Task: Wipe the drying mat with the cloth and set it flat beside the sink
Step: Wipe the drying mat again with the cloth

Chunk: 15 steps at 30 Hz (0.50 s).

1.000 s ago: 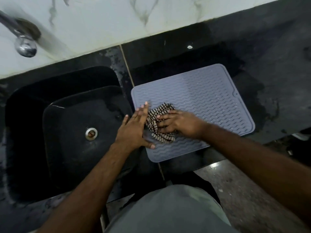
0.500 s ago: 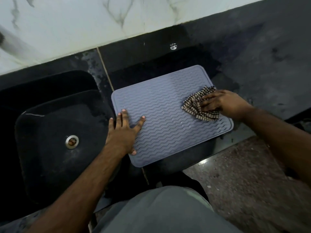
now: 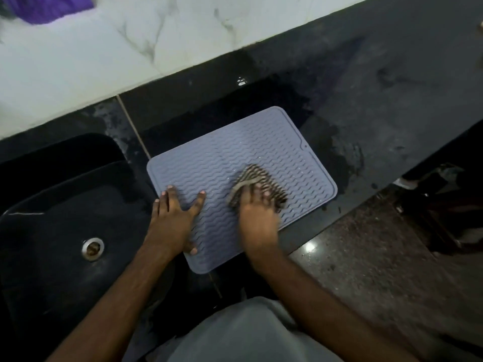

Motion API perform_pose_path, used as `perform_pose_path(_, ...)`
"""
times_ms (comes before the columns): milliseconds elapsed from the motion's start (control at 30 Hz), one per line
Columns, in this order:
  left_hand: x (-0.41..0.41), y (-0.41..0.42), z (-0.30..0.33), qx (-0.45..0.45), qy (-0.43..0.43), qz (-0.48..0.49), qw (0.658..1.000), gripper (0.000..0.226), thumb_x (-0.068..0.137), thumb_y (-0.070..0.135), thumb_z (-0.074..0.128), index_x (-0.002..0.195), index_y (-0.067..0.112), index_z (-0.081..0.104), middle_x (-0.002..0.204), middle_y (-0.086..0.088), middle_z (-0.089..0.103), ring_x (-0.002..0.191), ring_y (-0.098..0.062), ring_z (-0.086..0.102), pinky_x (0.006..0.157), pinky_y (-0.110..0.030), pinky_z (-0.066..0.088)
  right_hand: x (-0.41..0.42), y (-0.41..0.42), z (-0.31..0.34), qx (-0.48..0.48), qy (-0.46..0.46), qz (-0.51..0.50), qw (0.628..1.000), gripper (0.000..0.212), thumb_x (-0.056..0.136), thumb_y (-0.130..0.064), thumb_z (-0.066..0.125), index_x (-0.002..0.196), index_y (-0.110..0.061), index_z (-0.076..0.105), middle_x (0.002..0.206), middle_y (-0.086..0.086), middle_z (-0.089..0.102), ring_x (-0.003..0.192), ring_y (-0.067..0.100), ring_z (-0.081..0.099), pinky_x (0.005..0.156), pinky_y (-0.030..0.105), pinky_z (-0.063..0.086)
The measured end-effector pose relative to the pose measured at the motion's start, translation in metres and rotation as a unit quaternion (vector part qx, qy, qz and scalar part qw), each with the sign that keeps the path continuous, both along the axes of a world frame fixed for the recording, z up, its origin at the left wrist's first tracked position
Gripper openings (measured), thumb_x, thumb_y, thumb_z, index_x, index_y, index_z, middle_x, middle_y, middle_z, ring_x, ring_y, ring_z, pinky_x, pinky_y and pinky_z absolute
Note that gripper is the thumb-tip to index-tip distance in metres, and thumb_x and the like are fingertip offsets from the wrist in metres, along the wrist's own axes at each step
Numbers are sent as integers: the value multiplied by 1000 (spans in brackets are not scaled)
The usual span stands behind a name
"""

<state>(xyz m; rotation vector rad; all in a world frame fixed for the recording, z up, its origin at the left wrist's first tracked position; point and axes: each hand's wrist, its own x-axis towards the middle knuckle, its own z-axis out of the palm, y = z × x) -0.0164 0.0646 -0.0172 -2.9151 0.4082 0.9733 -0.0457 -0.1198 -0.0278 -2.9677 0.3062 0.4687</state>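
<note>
A grey ridged drying mat (image 3: 230,150) lies flat on the black counter, just right of the sink (image 3: 52,205). My left hand (image 3: 173,218) presses flat on the mat's near left part, fingers spread. My right hand (image 3: 257,215) bears down on a crumpled striped cloth (image 3: 257,176) at the mat's middle right; its fingers lie over the cloth and look blurred with motion. The mat's near corner hangs slightly past the counter's front edge.
The black sink has a metal drain (image 3: 92,248). A wet dark patch (image 3: 337,158) spreads on the counter right of the mat. A white marble wall (image 3: 130,48) runs behind, with something purple (image 3: 49,7) at top left. The speckled floor (image 3: 379,257) lies below on the right.
My right hand swept the cloth from the mat's left side to its right edge, then back toward the middle. My left hand stayed pressed on the mat's left part.
</note>
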Motion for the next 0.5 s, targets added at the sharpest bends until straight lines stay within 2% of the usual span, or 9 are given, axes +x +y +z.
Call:
perform_pose_path(67, 1, -2, 1, 9, -3, -1, 1000, 142, 66, 55, 87, 152, 42, -25, 155, -37, -24, 148, -53, -11, 122, -56, 2, -13, 31, 5, 40, 6, 54, 998, 54, 102, -14, 28, 155, -5, 19, 159, 25, 27, 140, 42, 37, 111, 52, 38)
perform_pose_path(167, -1, -1, 2, 12, -15, -3, 1000, 134, 70, 49, 86, 155, 40, -17, 158, -35, -20, 150, -50, -8, 124, -53, 3, -21, 29, 22, 138, -4, 112, 984, 58, 92, -13, 49, 148, -15, 35, 141, 17, 53, 120, 37, 57, 92, 47, 52)
perform_pose_path(233, -3, -2, 4, 23, -19, -8, 1000, 133, 69, 50, 86, 156, 38, -14, 159, -36, -17, 150, -50, -5, 124, -53, 4, -15, 3, 37, 238, -21, 67, 969, 57, 86, -8, 53, 141, -20, 49, 124, 14, 67, 109, 36, 64, 88, 45, 54)
perform_pose_path(300, -3, -6, 7, 36, -22, -18, 999, 135, 68, 53, 86, 156, 35, -15, 157, -40, -12, 149, -52, 0, 124, -55, 8, -4, -32, 54, 300, -56, -17, 952, 51, 86, -5, 56, 134, -22, 58, 118, 9, 71, 111, 30, 65, 94, 39, 52)
perform_pose_path(400, -1, -17, 12, 61, -17, -25, 998, 138, 67, 53, 87, 156, 29, -15, 153, -46, -7, 147, -56, 8, 122, -58, 12, 10, -91, 68, 259, -162, -104, 946, 45, 88, -8, 58, 129, -26, 59, 116, 4, 73, 110, 27, 66, 91, 35, 51)
perform_pose_path(500, 1, -24, 16, 73, -5, -22, 997, 139, 67, 52, 88, 156, 25, -15, 152, -48, -7, 146, -58, 8, 121, -60, 12, 21, -133, 57, 149, -194, -156, 957, 55, 86, -4, 52, 139, -19, 52, 123, 16, 68, 111, 38, 63, 92, 44, 51)
